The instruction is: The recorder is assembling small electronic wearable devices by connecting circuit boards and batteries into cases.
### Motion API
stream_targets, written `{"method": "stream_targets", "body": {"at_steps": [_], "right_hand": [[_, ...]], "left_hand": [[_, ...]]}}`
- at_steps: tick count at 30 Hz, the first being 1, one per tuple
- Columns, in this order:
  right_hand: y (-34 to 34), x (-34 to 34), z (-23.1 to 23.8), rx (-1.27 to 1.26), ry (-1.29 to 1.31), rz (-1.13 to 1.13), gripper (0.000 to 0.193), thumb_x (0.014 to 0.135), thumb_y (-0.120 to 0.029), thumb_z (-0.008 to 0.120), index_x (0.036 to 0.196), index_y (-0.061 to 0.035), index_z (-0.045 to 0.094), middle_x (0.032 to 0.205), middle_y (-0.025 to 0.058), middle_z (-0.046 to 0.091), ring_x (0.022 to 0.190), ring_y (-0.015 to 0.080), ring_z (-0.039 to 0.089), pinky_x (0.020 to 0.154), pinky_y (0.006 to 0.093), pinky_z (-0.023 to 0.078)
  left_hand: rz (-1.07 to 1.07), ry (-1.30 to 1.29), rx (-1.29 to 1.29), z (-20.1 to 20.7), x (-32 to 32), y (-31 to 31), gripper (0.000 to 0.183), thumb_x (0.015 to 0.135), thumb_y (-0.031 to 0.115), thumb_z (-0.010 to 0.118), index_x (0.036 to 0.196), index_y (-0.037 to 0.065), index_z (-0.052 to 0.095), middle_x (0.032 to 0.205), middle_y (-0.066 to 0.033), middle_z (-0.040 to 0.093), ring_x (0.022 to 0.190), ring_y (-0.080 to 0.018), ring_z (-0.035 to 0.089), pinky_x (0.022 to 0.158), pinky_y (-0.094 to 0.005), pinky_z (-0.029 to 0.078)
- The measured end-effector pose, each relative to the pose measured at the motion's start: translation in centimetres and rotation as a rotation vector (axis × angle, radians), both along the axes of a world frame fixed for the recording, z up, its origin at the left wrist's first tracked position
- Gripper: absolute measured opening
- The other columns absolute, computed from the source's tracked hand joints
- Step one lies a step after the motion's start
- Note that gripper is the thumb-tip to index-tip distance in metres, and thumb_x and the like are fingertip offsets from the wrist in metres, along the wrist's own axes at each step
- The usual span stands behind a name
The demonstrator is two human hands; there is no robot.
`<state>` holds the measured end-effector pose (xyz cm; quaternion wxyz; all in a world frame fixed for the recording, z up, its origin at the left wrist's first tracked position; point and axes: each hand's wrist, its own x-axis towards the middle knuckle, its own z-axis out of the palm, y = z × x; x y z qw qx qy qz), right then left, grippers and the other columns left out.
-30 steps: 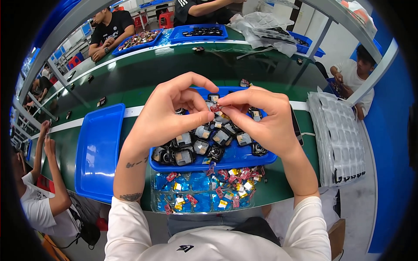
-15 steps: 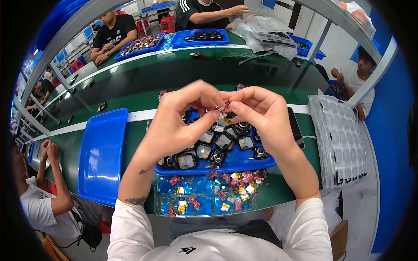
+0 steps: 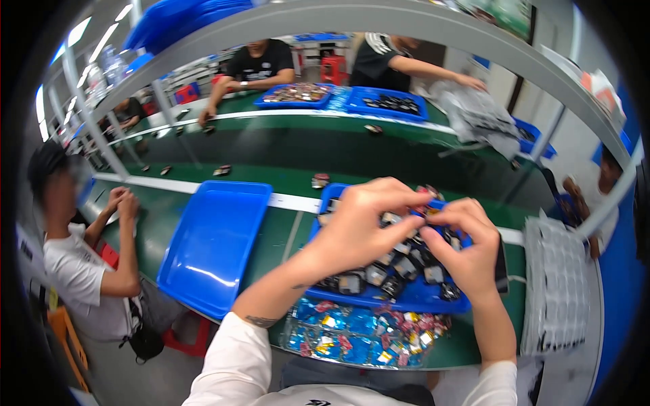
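Note:
My left hand [image 3: 365, 227] and my right hand [image 3: 468, 243] are raised over a blue tray [image 3: 433, 302], fingertips close together. Between them is a small red circuit board [image 3: 425, 194], partly hidden by the fingers and smeared by motion. The left thumb and forefinger pinch it. At its near end the right thumb and fingers are also closed, seemingly on the same piece. Below lie several black watch-like cases [image 3: 406, 268], some with grey faces. In front of them a clear compartment tray [image 3: 290, 336] holds loose red boards and small yellow and silver parts.
A second blue tray [image 3: 215, 250] stands at the left. Stacked clear blister trays [image 3: 555, 291] stand at the right. Across the table runs a dark green belt [image 3: 291, 149] carrying scattered small parts. A grey shelf frame [image 3: 379, 20] arches overhead. Co-workers sit left, right and opposite.
My view has swung to the left, so the hands and trays appear further right. Both hands still hold the red board. A co-worker opposite has stretched a hand toward the belt.

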<state>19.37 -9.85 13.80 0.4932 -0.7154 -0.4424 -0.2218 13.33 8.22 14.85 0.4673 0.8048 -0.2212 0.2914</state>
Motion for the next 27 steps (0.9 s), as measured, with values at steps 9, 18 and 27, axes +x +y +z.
{"method": "stream_targets", "body": {"at_steps": [9,18,27], "right_hand": [[-0.8,0.8,-0.7,0.063,0.378,0.152,0.010,0.077,0.005,0.065,0.087,0.0046,0.062,0.085,0.0057,0.057,0.078,0.0107,0.053,0.068,0.0202,0.041],[-1.8,2.5,-1.3,0.069,0.451,0.219,0.015,0.086,-0.013,0.065,0.081,0.0013,0.059,0.077,-0.0007,0.050,0.063,0.0041,0.040,0.054,0.0192,0.026],[-4.0,2.4,-2.7,0.151,0.482,0.402,0.016,0.090,-0.015,0.060,0.091,-0.0029,0.050,0.086,0.0002,0.047,0.069,0.0086,0.041,0.060,0.0220,0.033]], "left_hand": [[0.156,-0.205,0.073,-0.5,0.2,-0.3,0.012,0.072,0.004,0.070,0.084,0.001,0.068,0.079,-0.0133,0.061,0.075,-0.0275,0.060,0.066,-0.0357,0.048],[-0.117,0.143,-0.172,0.0,-0.3,-0.1,0.014,0.074,0.010,0.065,0.075,-0.004,0.066,0.065,-0.0119,0.065,0.059,-0.0194,0.063,0.057,-0.0283,0.049],[-0.387,0.321,-0.426,-0.8,0.4,-1.6,0.015,0.075,0.011,0.066,0.074,-0.004,0.066,0.061,-0.0043,0.061,0.058,-0.0070,0.055,0.053,-0.0222,0.043]]}}
